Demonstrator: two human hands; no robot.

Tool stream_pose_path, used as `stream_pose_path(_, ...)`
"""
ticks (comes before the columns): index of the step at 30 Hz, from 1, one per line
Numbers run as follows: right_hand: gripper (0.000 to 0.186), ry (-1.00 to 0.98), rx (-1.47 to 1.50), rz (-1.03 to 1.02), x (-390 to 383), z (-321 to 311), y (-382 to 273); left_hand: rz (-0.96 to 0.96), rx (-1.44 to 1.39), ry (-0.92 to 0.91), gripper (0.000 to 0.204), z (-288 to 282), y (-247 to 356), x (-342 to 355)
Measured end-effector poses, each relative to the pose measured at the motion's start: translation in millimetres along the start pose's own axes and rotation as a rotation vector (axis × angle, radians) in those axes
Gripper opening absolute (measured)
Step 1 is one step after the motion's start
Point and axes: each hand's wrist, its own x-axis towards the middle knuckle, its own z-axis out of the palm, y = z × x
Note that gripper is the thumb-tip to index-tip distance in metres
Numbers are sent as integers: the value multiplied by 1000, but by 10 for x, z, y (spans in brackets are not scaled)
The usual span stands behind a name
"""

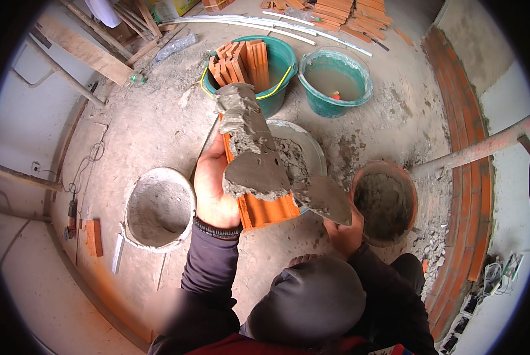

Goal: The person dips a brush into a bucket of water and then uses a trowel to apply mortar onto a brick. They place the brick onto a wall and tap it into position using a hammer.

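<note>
My left hand (pixel 213 188) is closed around the left edge of a long orange clay brick (pixel 269 212) with a ribbed near end. Thick wet grey mortar (pixel 254 170) covers most of its upper face, leaving the near end bare. To the right, my right hand (pixel 343 234) grips a trowel (pixel 328 198); its handle is hidden. Grey mortar coats the blade, whose tip is close to the brick's near right side; I cannot tell whether they touch. Beneath the brick stands a round basin (pixel 317 148) with more mortar inside, partly covered by the brick and the trowel.
Left is a white-rimmed bucket of grey powder (pixel 158 207); right, an orange-rimmed mortar bucket (pixel 389 204). Beyond stand a green tub of bricks (pixel 285 59) and a green water tub (pixel 336 102). A slanting pole (pixel 477 148) juts in before the low brick course (pixel 470 201).
</note>
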Motion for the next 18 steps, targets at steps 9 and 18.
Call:
stream_pose_path(9, 33, -730, 375, 181, 712, -656, -601, 162, 208, -56, 49, 39, 172, -132)
stream_pose_path(18, 43, -1061, -64, 314, 978, -804, -643, 144, 190, -120, 49, -85, 112, -173)
